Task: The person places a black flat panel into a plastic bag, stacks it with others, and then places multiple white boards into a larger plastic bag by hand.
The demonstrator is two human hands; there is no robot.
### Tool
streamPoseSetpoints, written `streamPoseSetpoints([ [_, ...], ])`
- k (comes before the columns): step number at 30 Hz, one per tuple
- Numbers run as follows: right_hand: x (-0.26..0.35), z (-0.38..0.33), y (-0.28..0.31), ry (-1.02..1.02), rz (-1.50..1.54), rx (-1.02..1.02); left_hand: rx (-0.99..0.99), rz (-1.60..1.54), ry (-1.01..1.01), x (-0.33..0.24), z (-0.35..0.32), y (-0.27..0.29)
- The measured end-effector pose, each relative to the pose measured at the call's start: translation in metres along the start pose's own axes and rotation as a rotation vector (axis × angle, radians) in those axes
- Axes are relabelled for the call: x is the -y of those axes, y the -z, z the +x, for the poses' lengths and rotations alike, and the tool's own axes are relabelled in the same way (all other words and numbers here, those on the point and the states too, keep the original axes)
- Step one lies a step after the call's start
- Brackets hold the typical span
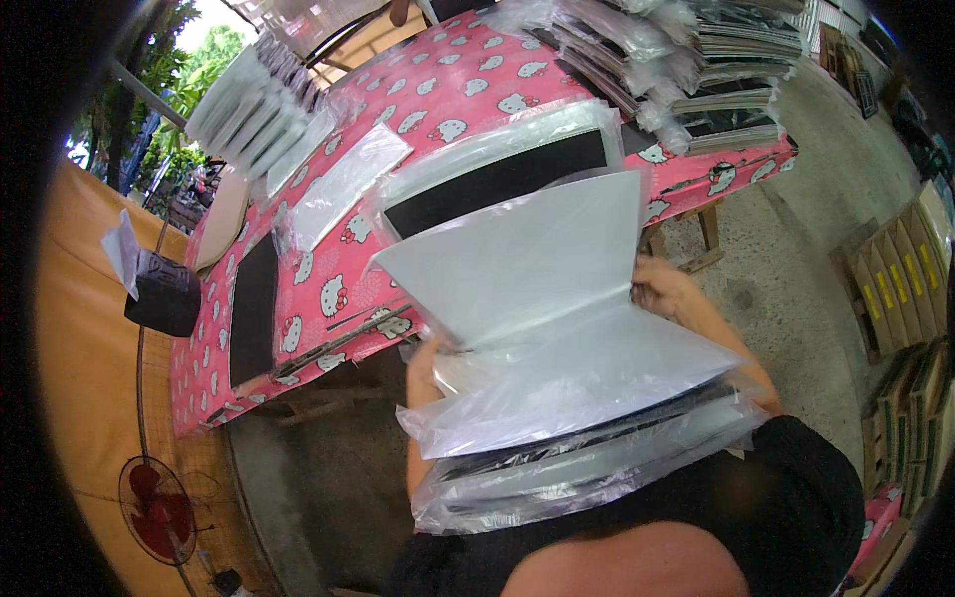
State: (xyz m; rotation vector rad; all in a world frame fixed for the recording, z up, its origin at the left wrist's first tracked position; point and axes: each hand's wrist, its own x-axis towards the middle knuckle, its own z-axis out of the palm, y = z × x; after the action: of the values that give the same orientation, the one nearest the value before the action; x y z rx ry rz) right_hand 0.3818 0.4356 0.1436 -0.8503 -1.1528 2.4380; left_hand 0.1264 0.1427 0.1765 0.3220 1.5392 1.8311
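In front of my body I have a pile of flat sheets in clear plastic sleeves (597, 488), propped against my black shirt. On top, a white sheet (527, 259) tilts up toward the table, meeting another white sheet in plastic (597, 373) at a crease-like line. My right hand (659, 286) is closed at the right edge by that line, its fingers curled on the white sheet. My left hand (426, 366) is against the left edge, its fingers hidden behind the sheet and loose plastic. Just beyond lies a plastic-sleeved pack with a black panel (497, 184).
The table's pink patterned cover (338, 289) carries a black board (254, 308), a white plastic-sleeved pack (353, 184) and tall stacks of sleeved sheets (731, 90). A red fan (157, 510) stands at the lower left. Cardboard-coloured packs (900, 269) line the right side.
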Motion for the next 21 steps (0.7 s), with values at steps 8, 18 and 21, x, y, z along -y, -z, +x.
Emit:
streamPoseSetpoints([
  [8,-0.139,-0.072,0.055,-0.428,-0.062,0.049,-0.365,0.346,0.18,0.127,-0.004,0.09],
  [18,-0.015,-0.009,0.113,0.034,-0.771,-0.612,-1.05,0.378,-0.54,-0.026,0.03,0.11],
  [21,0.082,-0.011,0.019,0.441,-0.304,-0.103,-0.633,0.063,-0.498,-0.114,0.002,0.072],
])
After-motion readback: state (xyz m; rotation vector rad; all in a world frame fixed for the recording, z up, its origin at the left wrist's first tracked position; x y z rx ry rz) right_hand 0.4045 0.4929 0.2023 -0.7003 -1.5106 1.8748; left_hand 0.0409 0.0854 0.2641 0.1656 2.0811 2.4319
